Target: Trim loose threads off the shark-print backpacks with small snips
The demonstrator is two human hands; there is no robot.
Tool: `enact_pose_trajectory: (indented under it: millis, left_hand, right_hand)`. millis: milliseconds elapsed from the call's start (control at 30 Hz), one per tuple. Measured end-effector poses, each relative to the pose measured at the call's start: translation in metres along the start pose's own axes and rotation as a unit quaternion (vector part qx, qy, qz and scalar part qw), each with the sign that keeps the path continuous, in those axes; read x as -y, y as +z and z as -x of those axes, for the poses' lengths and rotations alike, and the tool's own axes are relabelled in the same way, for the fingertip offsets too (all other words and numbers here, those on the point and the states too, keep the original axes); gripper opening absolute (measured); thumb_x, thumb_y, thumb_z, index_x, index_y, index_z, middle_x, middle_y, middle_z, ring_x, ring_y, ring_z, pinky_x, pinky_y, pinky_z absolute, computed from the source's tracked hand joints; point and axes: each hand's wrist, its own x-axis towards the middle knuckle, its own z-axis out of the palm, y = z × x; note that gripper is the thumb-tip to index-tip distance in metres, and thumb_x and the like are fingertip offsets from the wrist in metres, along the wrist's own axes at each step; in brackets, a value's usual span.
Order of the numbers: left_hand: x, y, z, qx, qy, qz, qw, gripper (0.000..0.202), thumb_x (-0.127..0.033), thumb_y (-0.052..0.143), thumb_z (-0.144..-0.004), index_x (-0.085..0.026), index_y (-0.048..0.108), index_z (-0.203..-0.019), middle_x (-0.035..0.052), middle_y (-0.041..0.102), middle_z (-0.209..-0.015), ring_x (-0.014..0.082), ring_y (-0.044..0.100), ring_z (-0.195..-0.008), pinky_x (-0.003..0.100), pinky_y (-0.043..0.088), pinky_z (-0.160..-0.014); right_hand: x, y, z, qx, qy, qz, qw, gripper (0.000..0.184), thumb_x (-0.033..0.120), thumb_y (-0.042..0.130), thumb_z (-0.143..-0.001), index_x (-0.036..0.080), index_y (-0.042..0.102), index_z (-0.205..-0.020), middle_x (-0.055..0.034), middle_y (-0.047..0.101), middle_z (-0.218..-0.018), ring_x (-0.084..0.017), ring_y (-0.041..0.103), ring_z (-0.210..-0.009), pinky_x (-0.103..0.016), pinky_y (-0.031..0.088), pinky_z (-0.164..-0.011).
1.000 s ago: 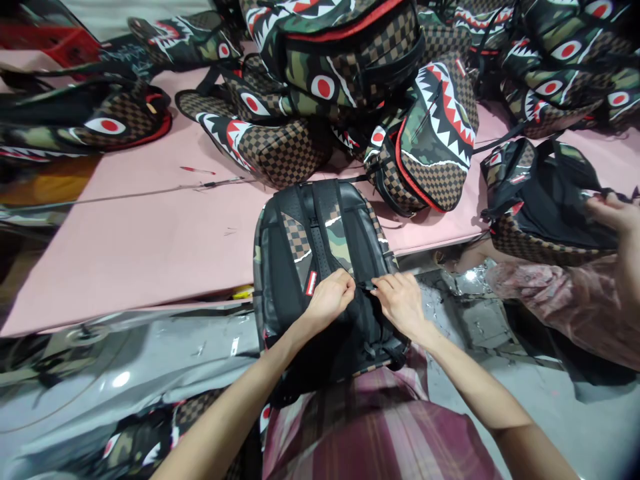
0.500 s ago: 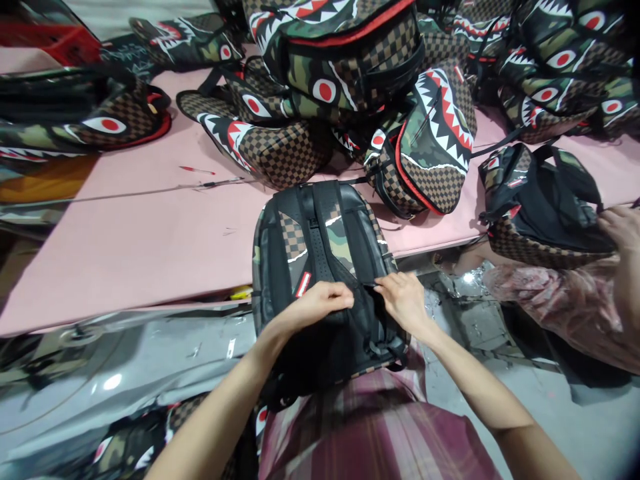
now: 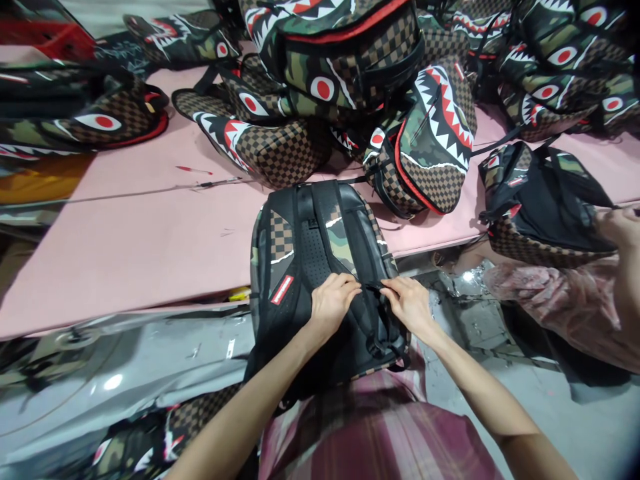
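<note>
A backpack [image 3: 314, 250] leans between my lap and the pink table's edge, its back panel and padded shoulder straps facing up. Checkered and camouflage patches and a small red-and-white label [image 3: 282, 289] show on the straps. My left hand [image 3: 334, 303] is closed in a pinch on a short black strap [image 3: 373, 287] near the right shoulder strap's lower part. Facing it, my right hand [image 3: 407, 303] pinches the same black piece from the right. Only a small gap separates the two sets of fingertips, and the fingers partly cover what they grip.
Shark-mouth backpacks [image 3: 295, 153] are heaped along the back of the pink table [image 3: 140, 247]. A red pen [image 3: 194, 171] lies on it at left. On the right, another person's hand [image 3: 623, 230] is at a black-lined backpack [image 3: 550, 200]. More bags [image 3: 135, 437] lie low at left.
My left hand has moved right and slightly up, closing in a pinch near the right hand. The left shoulder strap with its label has shifted left. The other person's hand has moved slightly.
</note>
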Motion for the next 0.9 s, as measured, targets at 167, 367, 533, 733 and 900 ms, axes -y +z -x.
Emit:
enact_pose_trajectory:
  millis: [167, 367, 533, 733, 900]
  left_hand:
    - [-0.003, 0.001, -0.004, 0.015, 0.026, -0.042, 0.999, 0.018, -0.020, 0.041, -0.089, -0.017, 0.058, -0.082, 0.0040, 0.059, -0.084, 0.0163, 0.051, -0.080, 0.026, 0.041, -0.066]
    - [-0.002, 0.008, -0.004, -0.004, 0.006, 0.007, 1.000, 0.016, -0.017, 0.041, -0.088, -0.017, 0.052, -0.077, 0.0039, 0.056, -0.079, 0.0171, 0.049, -0.078, 0.027, 0.042, -0.068]
    - [-0.003, 0.008, -0.006, 0.003, -0.015, 0.052, 0.999, 0.019, -0.018, 0.039, -0.087, -0.016, 0.052, -0.075, 0.0053, 0.055, -0.078, 0.0181, 0.049, -0.078, 0.029, 0.040, -0.069]
    - [-0.001, -0.032, 0.006, 0.210, -0.067, 0.332, 0.917, 0.035, -0.027, 0.033, -0.088, -0.016, 0.052, -0.061, 0.0014, 0.057, -0.066, 0.0121, 0.052, -0.064, 0.023, 0.041, -0.063]
    - [0.002, -0.029, 0.010, 0.100, -0.074, 0.180, 0.976, 0.026, -0.033, 0.045, -0.086, -0.018, 0.063, -0.075, 0.0018, 0.061, -0.084, 0.0135, 0.056, -0.078, 0.023, 0.042, -0.073]
  right_hand:
    - [0.002, -0.001, 0.000, -0.001, -0.049, 0.039, 0.998, 0.022, 0.029, 0.049, -0.088, 0.019, 0.065, -0.099, -0.0065, 0.068, -0.092, -0.017, 0.056, -0.080, -0.030, 0.034, -0.071]
    - [0.010, -0.001, -0.006, 0.015, -0.084, 0.061, 0.995, 0.021, 0.027, 0.050, -0.089, 0.019, 0.064, -0.101, -0.0050, 0.068, -0.092, -0.017, 0.055, -0.080, -0.031, 0.030, -0.069]
    - [0.013, 0.000, -0.011, 0.013, -0.102, 0.086, 0.991, 0.020, 0.022, 0.049, -0.089, 0.018, 0.066, -0.097, -0.0052, 0.068, -0.083, -0.017, 0.055, -0.077, -0.032, 0.028, -0.068]
    - [-0.011, -0.007, -0.011, -0.025, -0.012, -0.011, 1.000, 0.019, 0.031, 0.053, -0.087, 0.020, 0.067, -0.093, -0.0027, 0.069, -0.089, -0.016, 0.058, -0.079, -0.029, 0.034, -0.069]
    - [-0.012, -0.006, -0.008, -0.020, -0.024, -0.018, 0.999, 0.021, 0.033, 0.052, -0.087, 0.021, 0.067, -0.096, -0.0036, 0.069, -0.091, -0.017, 0.058, -0.081, -0.029, 0.035, -0.072]
